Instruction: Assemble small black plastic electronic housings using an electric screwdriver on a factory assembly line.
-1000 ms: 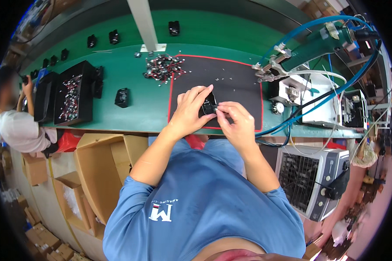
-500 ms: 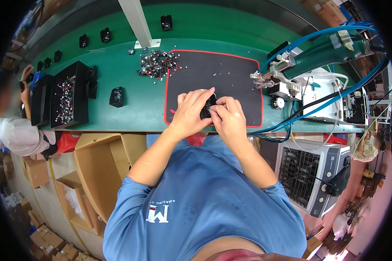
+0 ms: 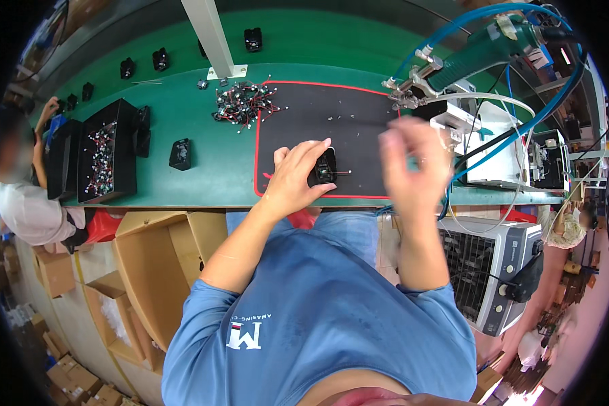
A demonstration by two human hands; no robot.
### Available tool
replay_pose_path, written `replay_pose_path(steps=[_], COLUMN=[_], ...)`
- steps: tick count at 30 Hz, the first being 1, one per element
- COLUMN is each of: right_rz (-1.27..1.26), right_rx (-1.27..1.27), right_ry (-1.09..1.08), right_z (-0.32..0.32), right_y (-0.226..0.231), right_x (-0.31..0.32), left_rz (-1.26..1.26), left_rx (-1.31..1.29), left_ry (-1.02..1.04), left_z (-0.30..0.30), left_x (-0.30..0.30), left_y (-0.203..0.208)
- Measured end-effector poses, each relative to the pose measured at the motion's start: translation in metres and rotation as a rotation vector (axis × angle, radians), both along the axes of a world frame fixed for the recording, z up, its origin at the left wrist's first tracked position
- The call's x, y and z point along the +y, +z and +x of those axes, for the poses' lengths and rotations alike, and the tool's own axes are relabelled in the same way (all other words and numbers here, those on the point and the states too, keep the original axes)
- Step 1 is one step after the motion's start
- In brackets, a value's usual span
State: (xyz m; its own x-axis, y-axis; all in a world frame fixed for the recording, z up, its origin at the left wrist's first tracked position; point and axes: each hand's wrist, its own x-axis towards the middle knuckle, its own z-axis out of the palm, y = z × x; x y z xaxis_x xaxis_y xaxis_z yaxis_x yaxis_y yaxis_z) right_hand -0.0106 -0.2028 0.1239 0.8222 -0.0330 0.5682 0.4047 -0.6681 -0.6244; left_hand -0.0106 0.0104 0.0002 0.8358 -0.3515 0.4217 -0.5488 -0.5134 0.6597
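My left hand (image 3: 294,172) rests on the black mat (image 3: 291,101), thumb and fingers gripping a small black plastic housing (image 3: 323,174) by its left side. Inside the housing are small parts I cannot make out. A short wire with a white connector (image 3: 349,172) sticks out to its right. My right hand (image 3: 418,159), smeared by motion, is in the air over the mat's right edge. It is apart from the housing and just nearer than the metal nozzle of a green power driver (image 3: 487,57). Whether those fingers hold anything is not visible.
Wired parts (image 3: 242,103) lie heaped at the mat's far left corner, with tiny pieces (image 3: 340,117) on the mat. Another black housing (image 3: 181,154) and a black bin (image 3: 125,149) of wired parts stand left. Blue hoses (image 3: 514,132) cross the right side. A co-worker (image 3: 27,196) is far left.
My right hand has let go of the housing and moved right, toward the driver. The wire with the connector now shows. My left hand stays in place, and the driver has shifted slightly.
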Motion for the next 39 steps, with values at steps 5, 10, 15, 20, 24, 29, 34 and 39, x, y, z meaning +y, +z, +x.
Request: replay_pose_path(steps=[5,10,15,20,24,29,34,39], right_rz=[0.432,0.634,0.841,0.724,0.713,0.672,0.748,0.784], right_rx=[-0.420,-0.096,-0.074,0.141,0.152,0.120,0.114,0.129], right_ry=[0.072,0.321,0.473,0.484,0.450,0.439,0.423,0.415], right_z=[0.101,0.111,0.046,0.018,0.018,0.018,0.017,0.017], right_y=[0.068,0.064,0.047,0.031,0.019,0.018,0.013,0.010], right_x=[-0.011,-0.020,0.026,0.043,0.044,0.041,0.042,0.044], left_rz=[-0.041,-0.093,-0.053,-0.058,-0.033,-0.034,-0.017,-0.024], left_rx=[0.031,0.006,0.023,0.060,0.041,0.026,0.031,0.023], left_ry=[-0.011,-0.021,-0.033,-0.049,-0.048,-0.057,-0.057,-0.058], left_z=[-0.001,0.002,0.001,0.000,0.001,0.000,0.000,0.001], left_x=[0.005,0.002,0.003,0.004,0.004,0.003,0.004,0.004], left_y=[0.001,-0.003,-0.003,0.006,0.002,0.003,0.004,0.004])
